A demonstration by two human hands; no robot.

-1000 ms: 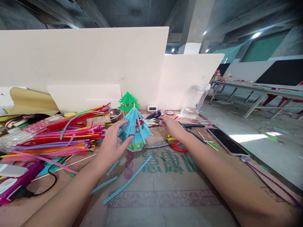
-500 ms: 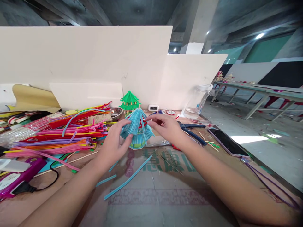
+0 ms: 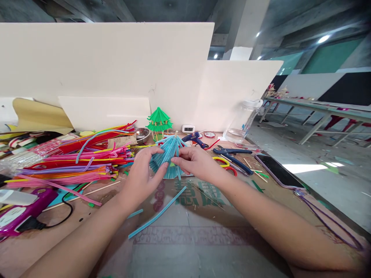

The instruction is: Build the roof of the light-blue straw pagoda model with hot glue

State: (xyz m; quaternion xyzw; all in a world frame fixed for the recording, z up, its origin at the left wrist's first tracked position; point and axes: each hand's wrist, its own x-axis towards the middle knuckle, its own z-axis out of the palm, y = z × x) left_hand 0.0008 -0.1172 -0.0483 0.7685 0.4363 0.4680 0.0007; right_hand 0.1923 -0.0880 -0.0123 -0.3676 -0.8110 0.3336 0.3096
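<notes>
A light-blue pipe-cleaner pavilion model [image 3: 169,151] with a pleated, cone-shaped roof is between my hands at the middle of the table. My left hand [image 3: 144,168] grips its left side, thumb in front and fingers behind. On the right, my right hand [image 3: 194,160] has its fingers pinched at a blue roof strip. The model's right and lower parts are partly covered by my fingers. Two loose blue pipe cleaners [image 3: 158,213] lie on the table in front. A green pavilion model [image 3: 159,122] stands just behind.
Bundles of coloured pipe cleaners [image 3: 87,162] and a purple power strip [image 3: 37,208] crowd the left. To the right lie blue pliers [image 3: 234,154], yellow-and-red-handled scissors [image 3: 227,166], a phone [image 3: 279,172] and a water jug [image 3: 242,121]. A glue gun [image 3: 195,139] is behind.
The model has turned and tilted, hiding the red part that showed on its right. My right hand has moved down and left onto the roof strips. The view has shifted slightly.
</notes>
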